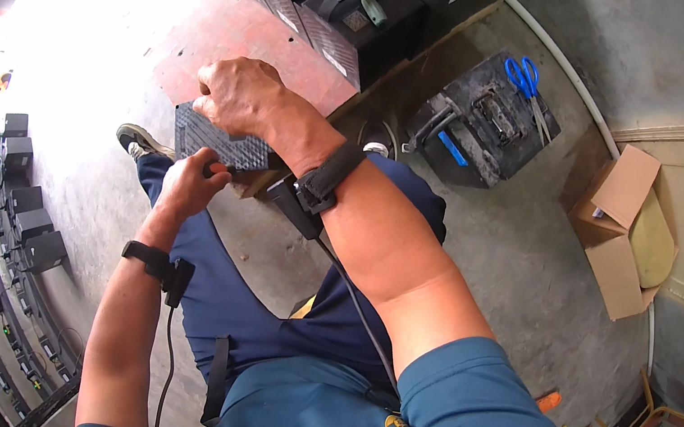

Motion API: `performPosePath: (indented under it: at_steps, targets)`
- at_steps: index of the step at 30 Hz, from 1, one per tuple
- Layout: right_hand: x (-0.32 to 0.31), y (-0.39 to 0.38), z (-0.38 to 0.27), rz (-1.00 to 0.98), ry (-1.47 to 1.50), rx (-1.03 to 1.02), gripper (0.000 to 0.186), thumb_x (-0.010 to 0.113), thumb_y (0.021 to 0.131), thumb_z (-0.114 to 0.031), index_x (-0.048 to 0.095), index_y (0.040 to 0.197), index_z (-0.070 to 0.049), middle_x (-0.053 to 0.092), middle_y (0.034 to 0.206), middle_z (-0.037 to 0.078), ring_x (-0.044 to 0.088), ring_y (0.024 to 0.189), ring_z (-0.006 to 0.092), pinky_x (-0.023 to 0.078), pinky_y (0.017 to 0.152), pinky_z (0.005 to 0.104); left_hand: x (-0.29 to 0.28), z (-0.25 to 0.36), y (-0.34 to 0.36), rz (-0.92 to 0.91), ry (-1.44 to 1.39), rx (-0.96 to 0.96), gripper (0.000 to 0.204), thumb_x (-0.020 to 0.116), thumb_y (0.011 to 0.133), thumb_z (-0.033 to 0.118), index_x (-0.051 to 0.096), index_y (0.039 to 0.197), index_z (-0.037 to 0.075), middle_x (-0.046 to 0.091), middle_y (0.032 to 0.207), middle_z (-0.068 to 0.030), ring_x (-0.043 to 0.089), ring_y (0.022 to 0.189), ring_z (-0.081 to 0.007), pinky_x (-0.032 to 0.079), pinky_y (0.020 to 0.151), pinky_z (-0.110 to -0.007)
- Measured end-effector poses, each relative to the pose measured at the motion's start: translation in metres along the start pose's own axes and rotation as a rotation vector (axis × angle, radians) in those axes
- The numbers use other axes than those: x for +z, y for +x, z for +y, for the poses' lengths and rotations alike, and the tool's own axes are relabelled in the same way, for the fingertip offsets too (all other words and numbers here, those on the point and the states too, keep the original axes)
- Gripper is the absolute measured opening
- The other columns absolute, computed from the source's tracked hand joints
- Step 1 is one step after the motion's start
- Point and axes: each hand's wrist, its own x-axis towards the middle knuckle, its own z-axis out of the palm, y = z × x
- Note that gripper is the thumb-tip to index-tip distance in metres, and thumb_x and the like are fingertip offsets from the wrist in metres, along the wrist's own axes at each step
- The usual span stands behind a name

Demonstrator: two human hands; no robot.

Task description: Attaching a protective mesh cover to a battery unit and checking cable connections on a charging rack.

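On the left, our left hand [190, 182] is curled closed around a small dark tool handle at the near edge of the black ribbed panel [217, 141], fingers together on it; the tool's tip is hidden under the fist, so we cannot tell what kind it is. To do this step well, we judge the left hand should keep the tool square to the edge and press in short, controlled strokes, since the panel rests only on our knee and could twist. Moving right, our right hand [239, 95] lies flat over the far top edge of the panel, fingers bent down and clamped on it; it should bear down firmly so the piece does not slide off the blue trouser leg [252, 307]. The panel itself sits at centre-left, over the knee, above the concrete floor [525, 264]. It looks like a dark, flat rectangular cover with a fine grid texture, rigid, with a brownish block just beneath its right corner. Further right, a grey battery-like box [486, 120] carries blue scissors [526, 79], and an open cardboard box [623, 227] stands at far right.
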Motion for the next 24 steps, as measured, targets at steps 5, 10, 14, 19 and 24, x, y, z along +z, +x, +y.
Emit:
performPosePath:
  at_steps: [5, 10, 14, 19, 24]
  targets:
    - [0.000, 0.001, 0.000, 0.024, 0.008, -0.023, 0.031, 0.072, 0.089, -0.030, 0.074, 0.106, -0.004, 0.074, 0.106, 0.020, 0.072, 0.102, 0.0352, 0.056, 0.091, 0.0431, 0.018, -0.007, -0.002, 0.212, -0.086, -0.048, 0.053, 0.078, 0.086, 0.042, 0.069, 0.115, -0.002, 0.075, 0.090, -0.0180, 0.075, 0.083, -0.0325, 0.058, 0.076, -0.040]
    - [0.000, -0.002, -0.005, 0.059, 0.027, -0.062, 0.029, 0.069, 0.089, -0.030, 0.074, 0.103, -0.005, 0.074, 0.102, 0.021, 0.072, 0.100, 0.0361, 0.056, 0.090, 0.0436, 0.018, 0.016, 0.000, 0.127, -0.381, -0.524, 0.066, 0.076, 0.085, 0.057, 0.071, 0.111, -0.004, 0.068, 0.069, -0.0120, 0.068, 0.055, -0.0192, 0.055, 0.051, -0.035]
    - [0.011, 0.010, 0.005, 0.116, 0.053, -0.133, 0.028, 0.068, 0.089, -0.030, 0.074, 0.099, -0.004, 0.074, 0.099, 0.021, 0.072, 0.094, 0.0366, 0.056, 0.086, 0.0446, 0.031, -0.007, 0.013, 0.217, -0.207, -0.346, 0.051, 0.075, 0.086, 0.045, 0.074, 0.104, -0.002, 0.074, 0.084, -0.0202, 0.074, 0.076, -0.0323, 0.058, 0.073, -0.042]
    - [0.008, 0.006, 0.001, 0.112, 0.122, -0.106, 0.027, 0.070, 0.090, -0.029, 0.074, 0.101, -0.005, 0.075, 0.099, 0.018, 0.073, 0.093, 0.0350, 0.056, 0.086, 0.0432, 0.022, 0.002, 0.008, 0.137, -0.228, -0.254, 0.039, 0.074, 0.084, 0.035, 0.074, 0.100, 0.000, 0.074, 0.094, -0.0236, 0.073, 0.092, -0.0357, 0.056, 0.084, -0.043]
    - [0.007, 0.013, -0.016, 0.085, 0.110, -0.089, 0.028, 0.069, 0.091, -0.028, 0.072, 0.106, -0.004, 0.074, 0.101, 0.018, 0.072, 0.096, 0.0355, 0.055, 0.088, 0.0428, 0.018, -0.018, 0.008, 0.086, -0.120, -0.114, 0.035, 0.075, 0.086, 0.029, 0.072, 0.105, 0.000, 0.074, 0.095, -0.0209, 0.073, 0.090, -0.0332, 0.056, 0.082, -0.041]
